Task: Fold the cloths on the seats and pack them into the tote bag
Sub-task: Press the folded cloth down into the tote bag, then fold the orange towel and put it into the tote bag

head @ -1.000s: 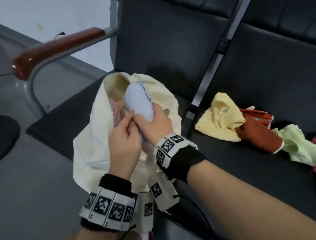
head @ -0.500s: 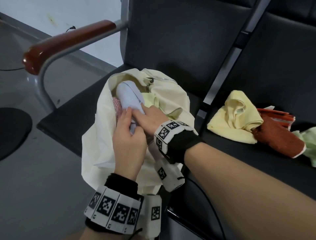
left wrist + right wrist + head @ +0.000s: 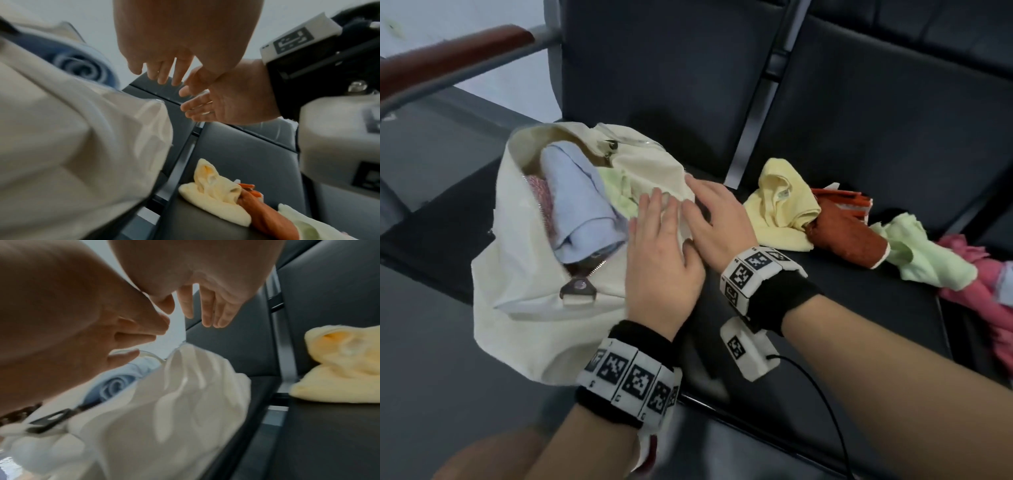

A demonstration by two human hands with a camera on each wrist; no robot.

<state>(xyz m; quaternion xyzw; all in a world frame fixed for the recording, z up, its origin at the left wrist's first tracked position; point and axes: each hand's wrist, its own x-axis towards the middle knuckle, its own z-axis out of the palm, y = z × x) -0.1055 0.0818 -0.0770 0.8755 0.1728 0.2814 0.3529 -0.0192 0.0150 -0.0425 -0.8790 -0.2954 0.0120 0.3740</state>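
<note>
The cream tote bag (image 3: 524, 308) lies unzipped on the left seat. A rolled light-blue cloth (image 3: 582, 205) sits in its mouth, between a pink cloth (image 3: 539, 192) and a pale green cloth (image 3: 616, 192). My left hand (image 3: 661, 240) and right hand (image 3: 714, 219) are side by side over the bag's right flap, fingers straight, holding nothing. The wrist views show the same: spread left fingers (image 3: 162, 73) and right fingers (image 3: 205, 309) just above the bag (image 3: 164, 418). A crumpled yellow cloth (image 3: 780, 209) lies on the right seat, close to my right hand.
Beside the yellow cloth on the right seat lie a rust-orange cloth (image 3: 842, 240), a light green cloth (image 3: 928, 257) and a pink cloth (image 3: 983, 284). A metal divider (image 3: 753, 120) separates the seats. A wooden armrest (image 3: 448, 58) is at far left.
Both hands have let go of the blue cloth, which now stays in the bag. They have drawn out of the opening and moved right, over the bag's flap.
</note>
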